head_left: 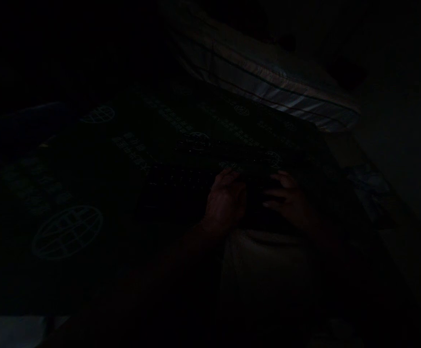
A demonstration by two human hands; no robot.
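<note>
The scene is very dark. My left hand [225, 200] and my right hand [288, 198] lie close together on a dark object [256, 186] that may be a keyboard; I cannot make it out. The fingers of both hands are curled over it. It rests on a dark cloth [69, 232] printed with pale globe symbols and lines of text. A pale fabric [264, 261] lies just below my wrists.
A striped pillow or folded cover [268, 79] lies at the back, beyond the printed cloth. A pale wall or surface [402, 145] is at the right. A light patch [11, 331] shows at the bottom left corner.
</note>
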